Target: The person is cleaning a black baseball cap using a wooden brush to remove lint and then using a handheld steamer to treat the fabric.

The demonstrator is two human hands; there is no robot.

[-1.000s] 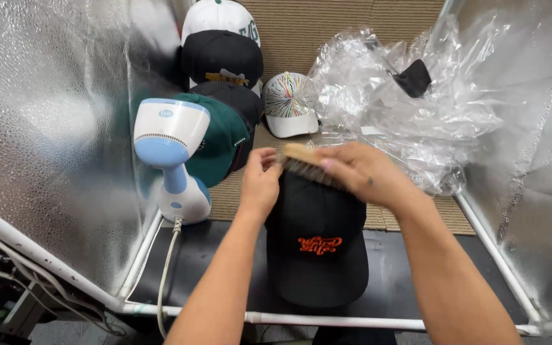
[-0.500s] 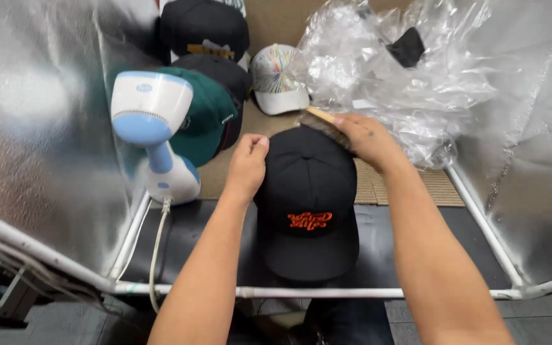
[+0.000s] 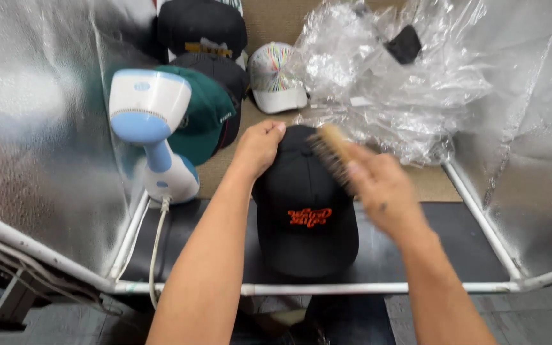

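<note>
While the left hand (image 3: 258, 148) steadies the black cap (image 3: 306, 203), a bristly wooden brush (image 3: 331, 152) rests on it.

A black fabric baseball cap with an orange embroidered emblem on its front (image 3: 306, 211) sits upright on the dark mat, near its front edge and about midway along it, brim toward the front. A wooden-backed bristle brush (image 3: 331, 152), blurred, lies tilted across the right side of the cap's crown, bristles touching the fabric.

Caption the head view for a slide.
Left hand steadies a black cap while the right hand sweeps a wooden brush across it.
</note>
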